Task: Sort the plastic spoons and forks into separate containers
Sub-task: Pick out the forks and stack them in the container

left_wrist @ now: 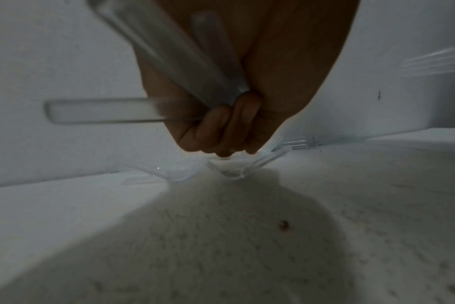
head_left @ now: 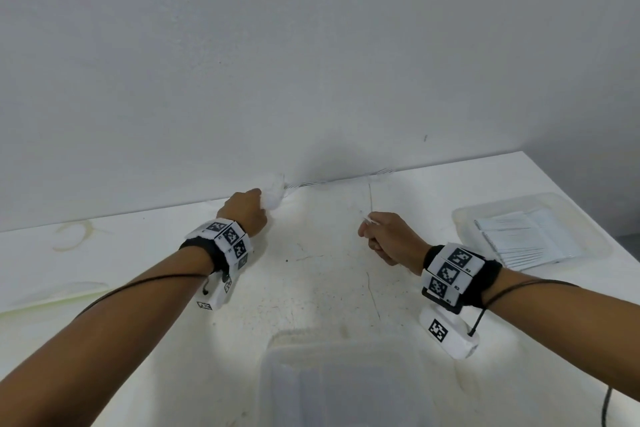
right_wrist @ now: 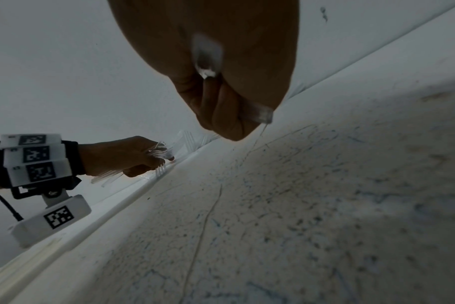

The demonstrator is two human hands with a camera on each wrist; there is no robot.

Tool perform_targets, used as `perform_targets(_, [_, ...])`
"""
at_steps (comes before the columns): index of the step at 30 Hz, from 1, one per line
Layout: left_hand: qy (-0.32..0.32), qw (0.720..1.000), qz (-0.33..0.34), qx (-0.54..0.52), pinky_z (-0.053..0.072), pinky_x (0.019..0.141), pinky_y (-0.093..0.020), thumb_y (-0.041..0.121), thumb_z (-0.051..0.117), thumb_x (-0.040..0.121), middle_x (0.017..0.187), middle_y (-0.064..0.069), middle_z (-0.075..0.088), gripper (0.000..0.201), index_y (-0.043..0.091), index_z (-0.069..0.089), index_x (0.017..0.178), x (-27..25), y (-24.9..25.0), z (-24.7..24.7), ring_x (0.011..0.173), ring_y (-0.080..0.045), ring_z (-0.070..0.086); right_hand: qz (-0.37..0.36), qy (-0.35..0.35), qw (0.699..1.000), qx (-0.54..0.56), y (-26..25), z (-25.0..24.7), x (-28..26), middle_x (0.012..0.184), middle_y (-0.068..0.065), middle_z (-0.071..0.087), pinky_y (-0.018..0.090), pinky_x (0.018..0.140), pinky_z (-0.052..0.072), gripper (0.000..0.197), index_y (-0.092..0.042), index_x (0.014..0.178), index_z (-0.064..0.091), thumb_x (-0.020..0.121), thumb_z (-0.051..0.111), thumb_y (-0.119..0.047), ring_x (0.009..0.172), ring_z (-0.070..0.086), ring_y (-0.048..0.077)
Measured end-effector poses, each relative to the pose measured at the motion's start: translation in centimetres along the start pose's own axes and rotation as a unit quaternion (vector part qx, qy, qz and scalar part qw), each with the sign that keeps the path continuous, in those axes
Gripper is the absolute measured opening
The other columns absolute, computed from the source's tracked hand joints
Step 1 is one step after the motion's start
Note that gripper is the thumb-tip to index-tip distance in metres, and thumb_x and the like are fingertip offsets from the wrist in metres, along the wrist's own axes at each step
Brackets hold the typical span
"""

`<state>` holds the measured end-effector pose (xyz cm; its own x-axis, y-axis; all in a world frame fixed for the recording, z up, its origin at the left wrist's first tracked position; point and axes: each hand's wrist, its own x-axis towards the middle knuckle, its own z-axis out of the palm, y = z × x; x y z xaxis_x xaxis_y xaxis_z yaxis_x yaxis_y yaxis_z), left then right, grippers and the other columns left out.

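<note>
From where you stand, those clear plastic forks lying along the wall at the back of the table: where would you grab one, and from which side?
Probably by the handle, from the table side and above. The clear forks lie in the seam where the table meets the wall, so the wall blocks the far side. The left hand already works there, gripping a bundle of clear cutlery.

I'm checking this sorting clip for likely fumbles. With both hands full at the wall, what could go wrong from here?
The left hand holds a splayed bunch of clear cutlery; a piece could slip from that loose grip. More clear forks lie along the table's back edge by the wall, hard to see and easy to miss. The right hand holds pieces too, so spoons and forks may get mixed.
</note>
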<state>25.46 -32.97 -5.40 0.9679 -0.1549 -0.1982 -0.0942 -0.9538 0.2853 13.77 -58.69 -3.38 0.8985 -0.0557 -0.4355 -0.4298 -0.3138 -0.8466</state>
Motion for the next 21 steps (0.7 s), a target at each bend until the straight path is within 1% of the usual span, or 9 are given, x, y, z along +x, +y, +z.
perform_targets(2, [0.001, 1.000, 0.003, 0.002, 0.042, 0.070, -0.032, 0.012, 0.045, 0.089, 0.098, -0.011, 0.063, 0.013, 0.011, 0.056, 0.095, -0.2, 0.0, 0.0, 0.081, -0.027, 0.054, -0.006, 0.004, 1.000, -0.005, 0.1, -0.1, -0.1, 0.055, 0.001, 0.043, 0.019, 0.041, 0.022, 0.017, -0.008, 0.081, 0.055, 0.093, 0.043, -0.008, 0.043, 0.030, 0.012])
perform_targets(7, [-0.015, 0.998, 0.050, 0.023, 0.040, 0.070, -0.030, 0.014, 0.042, 0.089, 0.086, -0.004, 0.062, 0.015, 0.019, 0.045, 0.075, -2.3, -1.9, 0.2, 0.083, -0.025, 0.058, -0.011, 0.006, 1.000, -0.028, 0.1, -0.3, -0.3, 0.057, 0.003, 0.043, 0.020, 0.040, 0.023, 0.019, -0.008, 0.082, 0.056, 0.094, 0.042, -0.009, 0.044, 0.030, 0.012])
perform_targets(8, [-0.020, 0.997, 0.064, 0.026, 0.041, 0.070, -0.030, 0.015, 0.043, 0.089, 0.082, -0.001, 0.061, 0.016, 0.020, 0.046, 0.073, -2.9, -2.2, 0.2, 0.084, -0.024, 0.060, -0.014, 0.005, 0.999, -0.032, 0.0, -0.2, -0.4, 0.057, 0.004, 0.044, 0.020, 0.040, 0.023, 0.018, -0.007, 0.082, 0.056, 0.094, 0.042, -0.009, 0.044, 0.030, 0.013])
perform_targets(9, [-0.025, 0.997, 0.074, 0.027, 0.045, 0.072, -0.031, 0.019, 0.045, 0.090, 0.082, 0.000, 0.061, 0.015, 0.019, 0.052, 0.077, -3.7, -2.5, 0.3, 0.085, -0.024, 0.062, -0.017, 0.003, 0.999, -0.036, 0.0, -0.2, -0.5, 0.058, 0.004, 0.044, 0.020, 0.040, 0.023, 0.018, -0.007, 0.083, 0.056, 0.094, 0.042, -0.009, 0.044, 0.030, 0.013])
perform_targets(11, [-0.029, 0.995, 0.087, 0.034, 0.049, 0.077, -0.032, 0.029, 0.051, 0.092, 0.091, -0.001, 0.065, 0.018, 0.014, 0.061, 0.093, -5.3, -2.9, 0.4, 0.089, -0.022, 0.062, -0.027, -0.003, 0.999, -0.042, -0.1, -0.2, -0.6, 0.057, 0.004, 0.044, 0.021, 0.039, 0.023, 0.018, -0.007, 0.083, 0.056, 0.094, 0.043, -0.010, 0.043, 0.030, 0.013])
perform_targets(13, [-0.031, 0.994, 0.091, 0.047, 0.048, 0.078, -0.031, 0.035, 0.053, 0.092, 0.095, -0.002, 0.063, 0.025, 0.012, 0.062, 0.098, -6.7, -3.3, 0.6, 0.091, -0.022, 0.061, -0.034, -0.010, 0.998, -0.054, -0.1, 0.0, -0.8, 0.057, 0.004, 0.044, 0.021, 0.039, 0.023, 0.018, -0.006, 0.083, 0.057, 0.095, 0.044, -0.011, 0.043, 0.030, 0.012])
perform_targets(16, [-0.033, 0.994, 0.083, 0.060, 0.041, 0.072, -0.028, 0.035, 0.053, 0.092, 0.089, 0.001, 0.055, 0.020, 0.016, 0.056, 0.089, -8.0, -4.3, 1.1, 0.091, -0.022, 0.060, -0.041, -0.026, 0.997, -0.065, -0.2, 0.4, -0.8, 0.057, 0.004, 0.043, 0.021, 0.039, 0.023, 0.022, -0.008, 0.075, 0.052, 0.095, 0.049, -0.017, 0.042, 0.029, 0.013])
perform_targets(18, [-0.018, 0.997, 0.061, 0.049, 0.041, 0.074, -0.029, 0.037, 0.055, 0.091, 0.093, 0.001, 0.051, 0.021, 0.018, 0.054, 0.099, -8.6, -4.9, 1.4, 0.096, -0.024, 0.058, -0.050, -0.034, 0.996, -0.072, -0.4, 0.8, -0.7, 0.053, 0.001, 0.037, 0.020, 0.040, 0.022, 0.036, -0.014, 0.063, 0.040, 0.095, 0.053, -0.022, 0.039, 0.027, 0.012])
perform_targets(21, [0.021, 0.999, 0.024, 0.023, 0.041, 0.076, -0.032, 0.044, 0.060, 0.088, 0.107, -0.004, 0.051, 0.043, 0.017, 0.043, 0.117, -8.8, -5.4, 1.3, 0.099, -0.027, 0.056, -0.064, -0.044, 0.993, -0.090, -1.0, 1.5, -0.4, 0.049, 0.001, 0.030, 0.020, 0.040, 0.025, 0.049, -0.019, 0.056, 0.028, 0.094, 0.059, -0.022, 0.035, 0.028, 0.013])
